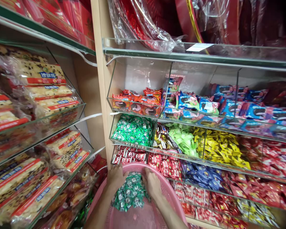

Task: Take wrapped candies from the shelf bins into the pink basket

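A pink plastic basket (173,198) with a perforated wall is in front of me at the bottom of the view. Inside it lies a heap of small green-wrapped candies (130,194). My left hand (116,176) is at the left of the heap, its fingers curled in against the candies. On the opposite side my right hand (152,182) curves around the heap, thumb side toward the candies. The two hands cup the heap between them, and their fingertips are partly hidden. More green-wrapped candies (133,129) fill a clear shelf bin just beyond the basket.
Stepped clear bins hold orange snack packs (138,101), blue-and-pink snack packs (188,101), yellow-wrapped candies (220,146) and blue-wrapped candies (203,175). Bagged puffed-rice bars (43,74) stack on the left shelves. A glass shelf edge (193,56) crosses above; a wooden post (100,79) separates the units.
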`<state>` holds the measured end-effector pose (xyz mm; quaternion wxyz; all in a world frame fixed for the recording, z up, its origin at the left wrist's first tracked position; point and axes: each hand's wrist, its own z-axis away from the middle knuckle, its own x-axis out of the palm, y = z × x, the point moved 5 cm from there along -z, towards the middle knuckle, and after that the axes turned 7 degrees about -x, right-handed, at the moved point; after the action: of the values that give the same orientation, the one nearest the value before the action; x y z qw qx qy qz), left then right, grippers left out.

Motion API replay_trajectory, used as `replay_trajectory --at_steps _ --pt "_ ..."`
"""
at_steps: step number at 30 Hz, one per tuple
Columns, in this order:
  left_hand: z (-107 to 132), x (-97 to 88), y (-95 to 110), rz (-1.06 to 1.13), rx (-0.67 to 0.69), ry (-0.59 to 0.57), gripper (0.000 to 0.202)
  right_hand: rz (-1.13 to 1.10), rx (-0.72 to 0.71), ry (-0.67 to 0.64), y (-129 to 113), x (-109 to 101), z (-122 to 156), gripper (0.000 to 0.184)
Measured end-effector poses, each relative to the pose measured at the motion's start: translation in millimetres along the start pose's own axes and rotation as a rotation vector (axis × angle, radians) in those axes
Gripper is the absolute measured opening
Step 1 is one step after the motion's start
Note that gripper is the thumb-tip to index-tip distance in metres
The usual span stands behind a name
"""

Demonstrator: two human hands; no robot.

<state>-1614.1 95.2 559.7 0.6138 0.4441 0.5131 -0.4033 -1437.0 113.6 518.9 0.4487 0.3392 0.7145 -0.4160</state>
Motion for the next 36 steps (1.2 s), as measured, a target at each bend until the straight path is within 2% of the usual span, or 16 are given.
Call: replay_trajectory --at_steps 3,5,10,13,15,19,21,23,29,36 --pt "-0.2 -0.7 0.6 0.007 -0.007 0.019 0.046 -0.024 -0.022 0.042 -8.4 -16.2 -2.0 0.027" --pt "-0.7 -2.2 1.9 0.006 -0.012 0.04 0.046 -0.106 -0.064 0.082 -20.8 -37.1 -5.5 0.027" --pt "-3.0 -3.7 3.9 0.011 -0.017 0.08 0.048 -0.296 -0.287 0.204 -63.0 -115.8 -25.0 0.027" --pt "-3.5 -3.1 3.3 0.006 -0.026 0.078 0.048 -0.228 -0.392 0.243 -77.8 -156.8 -47.7 0.028" --pt "-2.9 -3.6 3.7 -0.004 -0.019 0.077 0.046 -0.102 -0.413 0.215 -82.0 -172.5 -66.4 0.028" --pt "-1.7 -5.3 4.0 -0.014 -0.026 0.074 0.045 0.238 -0.343 -0.024 -83.9 -175.7 -101.0 0.032" --pt "-1.4 -6.4 3.5 -0.011 -0.032 0.079 0.044 0.322 -0.304 -0.142 -84.2 -172.1 -112.2 0.037" --pt "-1.1 -7.5 2.7 -0.008 -0.033 0.084 0.044 0.336 -0.285 -0.207 -85.1 -169.7 -119.8 0.039" --pt "2.1 -9.3 0.7 -0.009 -0.039 0.074 0.045 0.346 -0.257 -0.32 -83.4 -164.9 -130.5 0.039" --pt "7.9 -8.6 -2.9 0.012 -0.047 0.106 0.048 0.356 -0.244 -0.342 -83.5 -163.5 -130.4 0.044"
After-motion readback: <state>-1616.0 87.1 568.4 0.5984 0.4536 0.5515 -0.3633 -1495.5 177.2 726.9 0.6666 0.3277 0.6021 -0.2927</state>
